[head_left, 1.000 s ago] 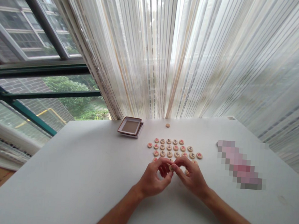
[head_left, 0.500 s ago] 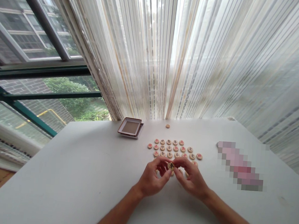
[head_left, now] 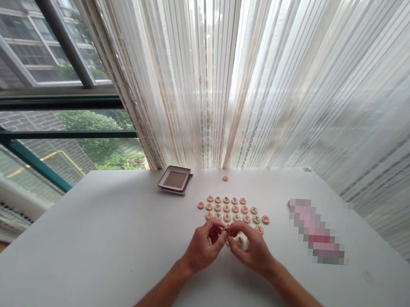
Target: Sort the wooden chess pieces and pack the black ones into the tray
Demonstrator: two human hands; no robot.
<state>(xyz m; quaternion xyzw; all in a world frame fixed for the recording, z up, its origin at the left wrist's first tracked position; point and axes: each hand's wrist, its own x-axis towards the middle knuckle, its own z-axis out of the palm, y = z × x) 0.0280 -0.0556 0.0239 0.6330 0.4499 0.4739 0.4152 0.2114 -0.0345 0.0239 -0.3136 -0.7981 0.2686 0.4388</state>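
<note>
My left hand [head_left: 203, 249] and my right hand [head_left: 252, 250] meet over the white table [head_left: 97, 239], fingertips pinched together on one round wooden chess piece [head_left: 227, 229] seen edge-on between them. Just beyond the fingers lie several wooden chess pieces [head_left: 234, 209] in rows, marked in red or black. Another piece [head_left: 240, 241] rests on the table under my right fingers. A single plain piece [head_left: 225, 178] lies apart near the curtain.
A small square brown box with its lid [head_left: 174, 179] sits at the table's back edge. A blurred pink strip [head_left: 315, 231] lies to the right. Striped sheer curtains [head_left: 266, 83] hang behind the table, and a window [head_left: 48, 91] opens at the left.
The piece showed its black-marked face half a second ago; it is now turned edge-on between my fingers. The view has shifted slightly, so everything sits a little lower and to the left.
</note>
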